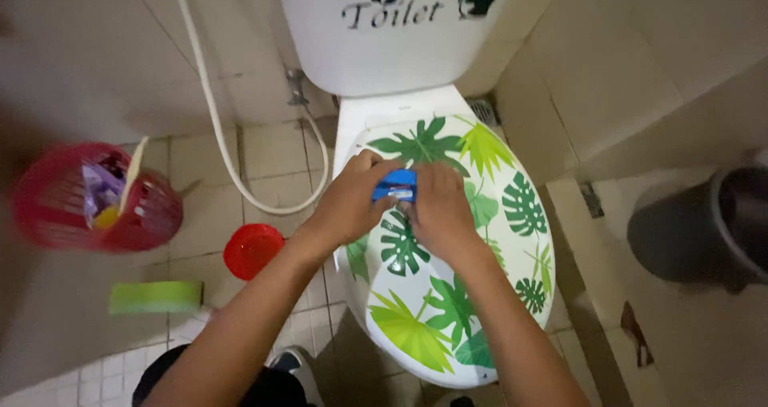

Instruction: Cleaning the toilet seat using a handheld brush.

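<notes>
Both forearms reach up from the bottom edge toward a closed toilet lid printed with green tropical leaves. Over the upper part of that lid the left hand and the right hand meet, and between them sits a small blue packet with a red and white band. Fingers of the left hand curl around the packet's left end, holding it; the right hand closes on its right and lower edge, fingertips pinched against it. So the packet lies just above the knuckles of both hands, touching each, raised a little off the lid.

Behind stands the white cistern, with a white hose looping down the tiled wall beside it. On the floor to the left lie a red mesh basket holding bottles, a round red lid and a green sponge. A dark grey bucket stands at the right.
</notes>
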